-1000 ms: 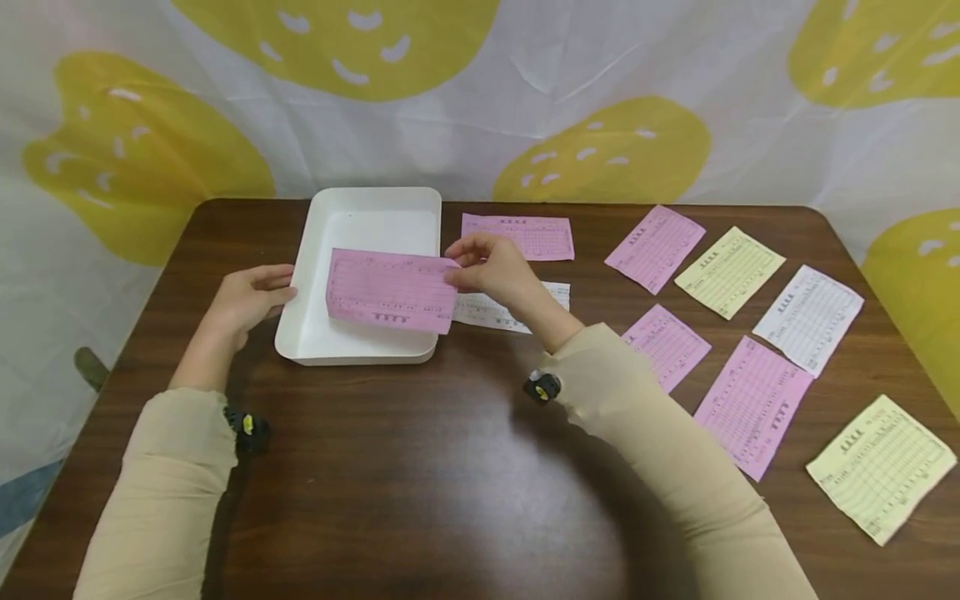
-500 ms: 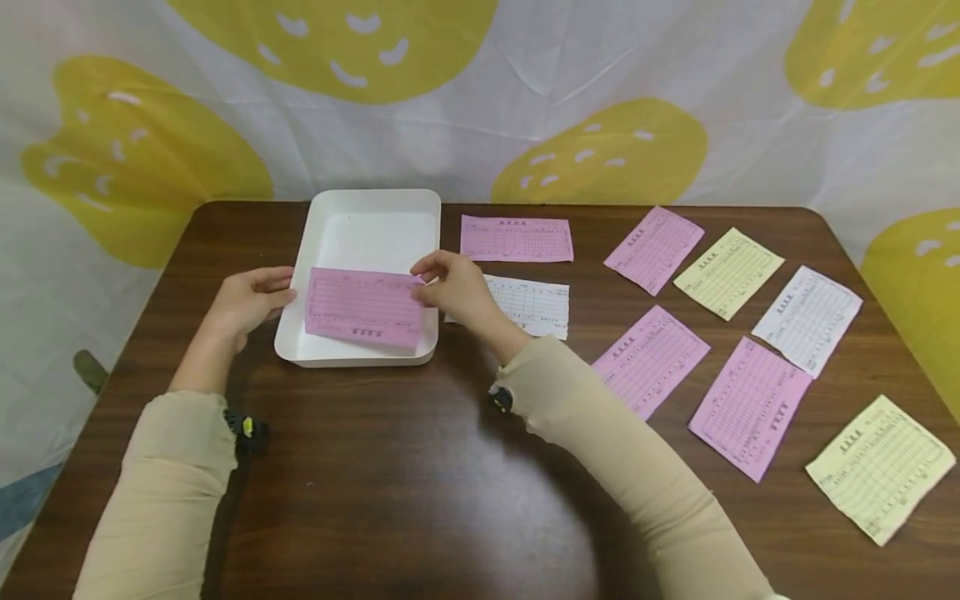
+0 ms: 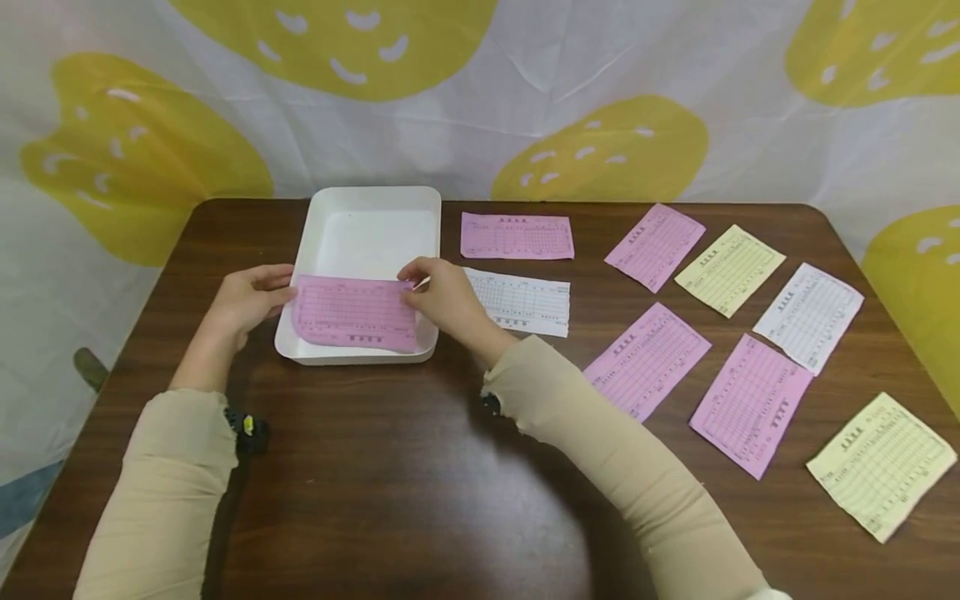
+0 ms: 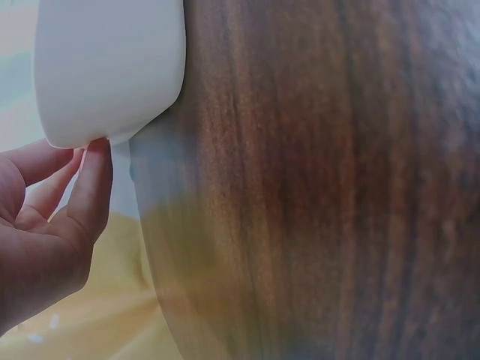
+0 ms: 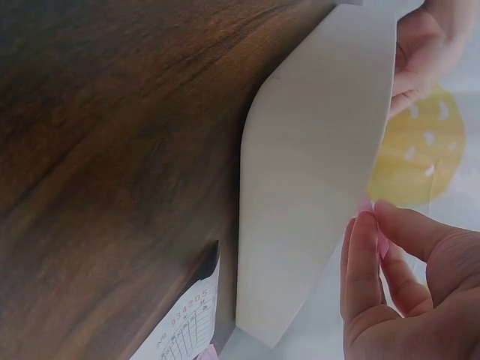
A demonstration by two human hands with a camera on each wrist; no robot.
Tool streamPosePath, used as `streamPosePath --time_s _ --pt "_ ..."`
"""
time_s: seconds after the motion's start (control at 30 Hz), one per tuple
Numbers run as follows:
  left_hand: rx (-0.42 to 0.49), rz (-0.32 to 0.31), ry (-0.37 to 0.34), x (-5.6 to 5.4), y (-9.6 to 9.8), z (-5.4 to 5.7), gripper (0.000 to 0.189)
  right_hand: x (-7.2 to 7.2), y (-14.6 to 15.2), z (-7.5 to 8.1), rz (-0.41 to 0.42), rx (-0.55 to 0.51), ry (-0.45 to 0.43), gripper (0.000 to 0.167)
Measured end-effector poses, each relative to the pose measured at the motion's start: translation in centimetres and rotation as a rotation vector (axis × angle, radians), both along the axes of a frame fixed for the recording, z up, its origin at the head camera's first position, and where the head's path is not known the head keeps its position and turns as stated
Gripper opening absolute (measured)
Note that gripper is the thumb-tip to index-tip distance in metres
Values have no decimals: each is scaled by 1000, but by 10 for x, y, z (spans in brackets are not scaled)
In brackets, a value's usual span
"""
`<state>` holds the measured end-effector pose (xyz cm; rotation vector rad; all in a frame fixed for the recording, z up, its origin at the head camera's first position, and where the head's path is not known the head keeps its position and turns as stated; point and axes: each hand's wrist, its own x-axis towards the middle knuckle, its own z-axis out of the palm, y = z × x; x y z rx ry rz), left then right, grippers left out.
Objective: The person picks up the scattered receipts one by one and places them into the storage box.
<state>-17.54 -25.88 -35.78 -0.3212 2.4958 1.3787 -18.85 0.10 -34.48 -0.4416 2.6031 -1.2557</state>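
Note:
A pink printed slip (image 3: 352, 315) lies over the front part of a white rectangular tray (image 3: 375, 237). My right hand (image 3: 450, 296) pinches the slip's right end between thumb and fingertips, above the tray's right rim. The right wrist view shows a bit of pink between the fingertips of that hand (image 5: 412, 289), just past the tray wall (image 5: 315, 172). At the tray's left side, my left hand (image 3: 251, 300) holds the rim with thumb and fingers. In the left wrist view, the fingertips of this hand (image 4: 56, 225) meet the tray's edge (image 4: 112, 82).
Right of the tray lie a pink slip (image 3: 517, 237) and a white slip (image 3: 525, 302). Farther right, several pink, yellow (image 3: 883, 467) and white (image 3: 808, 318) slips lie on the brown wooden table (image 3: 390, 483). A patterned curtain (image 3: 450, 125) hangs behind.
My right hand has moved left and slightly nearer with the pink slip, lowering it into the tray's front part. The left hand has stayed at the tray's left rim.

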Motion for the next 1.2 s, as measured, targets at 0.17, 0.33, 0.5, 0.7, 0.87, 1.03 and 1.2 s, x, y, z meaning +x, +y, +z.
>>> streamPosePath --time_s 0.17,0.33,0.5,0.7,0.87,1.03,1.2 --pt "-6 3 4 -1 1 0 52 -1 2 0 13 19 11 29" --pt "-7 4 16 -1 2 0 51 -3 6 -1 22 32 29 31" --pt "0 4 16 -1 3 0 51 -4 11 1 24 81 55 34" --pt "9 7 7 0 3 -1 51 -4 18 2 41 179 95 32" --pt "-1 3 6 1 2 -2 51 -4 28 4 53 161 114 31" --pt "-1 1 6 1 0 -2 51 -8 49 8 37 123 125 29" --pt "5 1 5 0 0 -2 51 -14 79 10 -4 110 110 29"
